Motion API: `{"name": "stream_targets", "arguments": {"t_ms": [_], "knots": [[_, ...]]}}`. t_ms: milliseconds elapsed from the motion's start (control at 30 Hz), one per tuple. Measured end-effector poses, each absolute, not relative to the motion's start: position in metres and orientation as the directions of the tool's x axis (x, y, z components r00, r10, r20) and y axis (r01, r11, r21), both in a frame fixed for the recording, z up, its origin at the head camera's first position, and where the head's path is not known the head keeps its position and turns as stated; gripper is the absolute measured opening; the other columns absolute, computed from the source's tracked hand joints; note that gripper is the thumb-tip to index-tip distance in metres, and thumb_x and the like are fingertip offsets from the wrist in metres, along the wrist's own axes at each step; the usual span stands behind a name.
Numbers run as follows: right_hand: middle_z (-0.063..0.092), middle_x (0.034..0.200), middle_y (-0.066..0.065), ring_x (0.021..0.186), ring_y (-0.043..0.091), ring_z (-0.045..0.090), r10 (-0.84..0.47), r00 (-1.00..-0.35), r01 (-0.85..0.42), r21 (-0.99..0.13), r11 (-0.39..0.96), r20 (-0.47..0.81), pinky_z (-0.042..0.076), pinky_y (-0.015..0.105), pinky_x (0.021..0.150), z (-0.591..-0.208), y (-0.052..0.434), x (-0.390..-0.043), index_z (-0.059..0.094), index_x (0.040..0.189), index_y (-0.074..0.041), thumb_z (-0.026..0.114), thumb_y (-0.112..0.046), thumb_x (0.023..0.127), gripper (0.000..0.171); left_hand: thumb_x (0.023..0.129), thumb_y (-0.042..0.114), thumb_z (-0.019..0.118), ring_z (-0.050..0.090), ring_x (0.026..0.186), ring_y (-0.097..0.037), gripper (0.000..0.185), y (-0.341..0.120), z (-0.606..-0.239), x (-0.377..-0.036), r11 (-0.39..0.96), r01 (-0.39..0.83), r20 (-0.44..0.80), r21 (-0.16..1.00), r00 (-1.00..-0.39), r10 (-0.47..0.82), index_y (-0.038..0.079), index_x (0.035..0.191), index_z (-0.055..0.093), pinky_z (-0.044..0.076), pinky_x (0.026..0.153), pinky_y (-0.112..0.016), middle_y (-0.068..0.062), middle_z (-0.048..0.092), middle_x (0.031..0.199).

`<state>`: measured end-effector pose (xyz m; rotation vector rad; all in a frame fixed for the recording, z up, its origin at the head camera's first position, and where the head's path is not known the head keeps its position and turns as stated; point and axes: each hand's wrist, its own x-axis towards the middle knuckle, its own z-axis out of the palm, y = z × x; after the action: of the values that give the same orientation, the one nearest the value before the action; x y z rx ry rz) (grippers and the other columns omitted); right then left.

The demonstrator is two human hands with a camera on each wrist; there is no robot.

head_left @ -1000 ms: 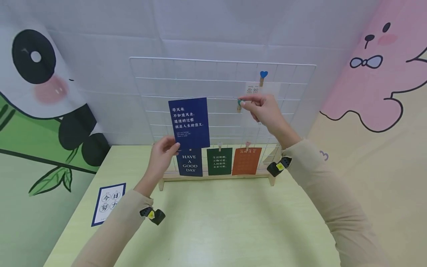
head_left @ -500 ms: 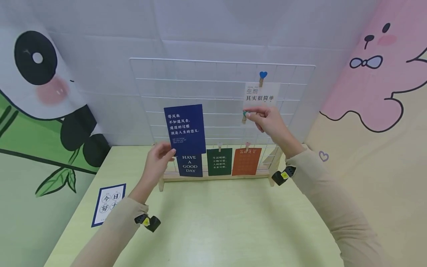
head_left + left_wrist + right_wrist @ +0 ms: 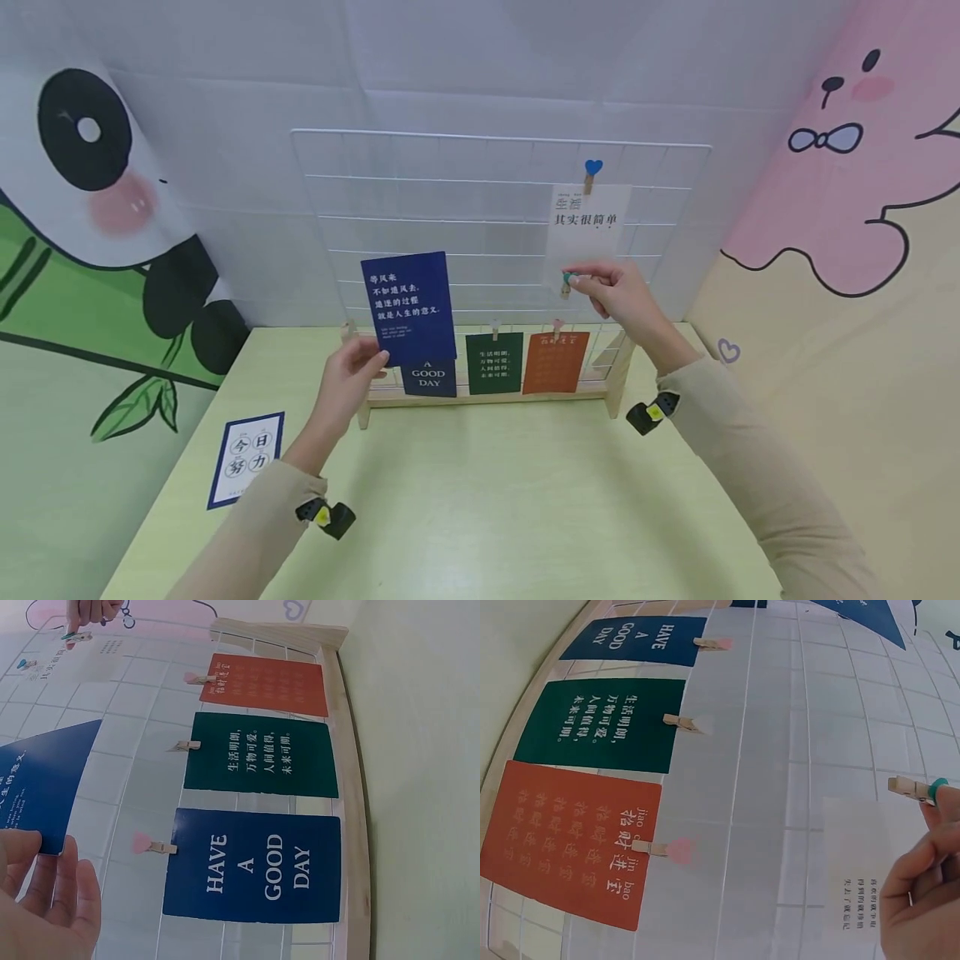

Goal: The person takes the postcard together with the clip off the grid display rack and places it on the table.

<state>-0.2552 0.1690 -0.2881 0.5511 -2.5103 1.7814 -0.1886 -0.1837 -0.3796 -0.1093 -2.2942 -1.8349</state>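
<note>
Two hands work in front of the white wire grid (image 3: 420,192) that stands on the table (image 3: 510,508). My left hand (image 3: 347,385) pinches the lower left corner of a dark blue card (image 3: 408,308), grip clamped on it; the card is upright, long axis vertical and tipped slightly left, text facing me, held just left of centre before the grid. My right hand (image 3: 615,292) pinches a small wooden clip with a green tip (image 3: 567,283), grip closed on it; the clip's long axis runs roughly up and down, just below the white card (image 3: 588,221) hung by a blue heart clip (image 3: 592,171). I see bare grid across the upper left and centre. Along the bottom row hang a blue "GOOD DAY" card (image 3: 251,866), a green card (image 3: 262,754) and an orange card (image 3: 266,684).
</note>
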Motion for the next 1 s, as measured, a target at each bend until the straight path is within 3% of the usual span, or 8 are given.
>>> {"name": "stream_targets", "arguments": {"t_ms": [467, 1000], "knots": [[0.036, 0.048, -0.001, 0.042, 0.011, 0.031, -0.276, -0.944, -0.263, -0.913, 0.312, 0.178, 0.026, 0.025, 0.040, -0.309, 0.187, -0.252, 0.055, 0.115, 0.002, 0.056, -0.021, 0.088, 0.036, 0.090, 0.013, 0.052, 0.054, 0.081, -0.015, 0.026, -0.193, -0.398, -0.181, 0.215, 0.144, 0.168, 0.966, -0.981, -0.099, -0.005, 0.108, 0.051, 0.049, 0.071, -0.022, -0.019, 0.054, 0.101], [0.037, 0.050, -0.002, 0.044, 0.010, 0.033, -0.259, -0.956, -0.220, -0.927, 0.304, 0.142, 0.027, 0.024, 0.040, -0.331, 0.203, -0.250, 0.054, 0.115, 0.005, 0.056, -0.018, 0.087, 0.036, 0.090, 0.016, 0.052, 0.052, 0.084, -0.014, 0.028, -0.202, -0.414, -0.175, 0.228, 0.061, 0.091, 0.972, -0.988, -0.123, -0.004, 0.110, 0.051, 0.047, 0.077, -0.026, -0.017, 0.053, 0.103]]}}
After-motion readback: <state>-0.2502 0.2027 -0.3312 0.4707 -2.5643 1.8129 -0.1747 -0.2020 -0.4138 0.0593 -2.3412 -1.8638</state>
